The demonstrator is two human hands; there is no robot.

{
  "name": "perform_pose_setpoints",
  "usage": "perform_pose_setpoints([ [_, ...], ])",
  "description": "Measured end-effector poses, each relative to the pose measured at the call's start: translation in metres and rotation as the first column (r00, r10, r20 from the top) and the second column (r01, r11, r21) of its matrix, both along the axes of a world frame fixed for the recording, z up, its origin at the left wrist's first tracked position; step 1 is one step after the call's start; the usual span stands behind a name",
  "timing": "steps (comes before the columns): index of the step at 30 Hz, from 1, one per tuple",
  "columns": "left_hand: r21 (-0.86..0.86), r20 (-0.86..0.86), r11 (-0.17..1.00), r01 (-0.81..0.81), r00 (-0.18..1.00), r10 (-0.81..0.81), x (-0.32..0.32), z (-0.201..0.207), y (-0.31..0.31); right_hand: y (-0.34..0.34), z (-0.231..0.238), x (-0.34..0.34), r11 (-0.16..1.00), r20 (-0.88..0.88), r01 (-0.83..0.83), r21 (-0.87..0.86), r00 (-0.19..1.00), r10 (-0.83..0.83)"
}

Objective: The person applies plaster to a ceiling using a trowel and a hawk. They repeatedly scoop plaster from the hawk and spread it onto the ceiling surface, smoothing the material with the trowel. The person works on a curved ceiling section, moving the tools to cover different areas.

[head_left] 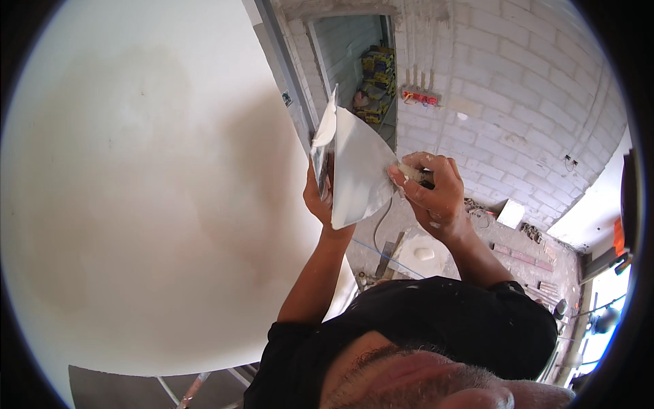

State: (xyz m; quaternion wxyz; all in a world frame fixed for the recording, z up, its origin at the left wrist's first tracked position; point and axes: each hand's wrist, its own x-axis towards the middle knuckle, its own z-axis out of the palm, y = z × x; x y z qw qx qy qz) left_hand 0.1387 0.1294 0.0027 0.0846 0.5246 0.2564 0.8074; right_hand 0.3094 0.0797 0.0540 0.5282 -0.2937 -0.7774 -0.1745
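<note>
Overhead | left hand (pixel 317 198) grips plaster hawk (pixel 324 140) | right hand (pixel 430 191) clamps wide trowel (pixel 357 170) touching it

Light: bright daylight, strongest from the blown-out opening (pixel 603 198) at the right edge.
Wall: the plastered wall (pixel 136 170) is evenly lit, with soft brownish patches and no hard shadow.
Glare: a pale sheen on the wide metal blade (pixel 357 170).
Distortion: strong fisheye; brick courses (pixel 518 88) bend, corners black.
Focus: the very near foreground at the bottom is blurred.
</note>
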Motion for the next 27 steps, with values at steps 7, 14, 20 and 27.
perform_pose_setpoints([
  [7, -0.023, -0.01, 0.971, 0.238, 0.971, -0.238, -0.011, 0.007, 0.002, 0.004, 0.007, 0.007, 0.992, 0.014, -0.1, 0.071, 0.995, 0.1],
  [14, -0.014, -0.287, 0.994, -0.109, 0.953, 0.101, -0.019, 0.025, 0.0, 0.016, 0.035, 0.016, 0.981, -0.107, -0.151, 0.121, 0.981, 0.164],
  [20, -0.29, 0.03, 0.935, 0.205, 0.978, -0.205, -0.006, 0.019, -0.006, 0.068, 0.157, 0.009, 0.856, -0.119, -0.289, 0.43, 0.921, 0.37],
  [27, -0.364, 0.02, 0.87, 0.334, 0.936, -0.351, -0.015, 0.011, 0.011, 0.118, 0.288, -0.038, 0.763, -0.261, -0.357, 0.539, 0.791, 0.554],
])
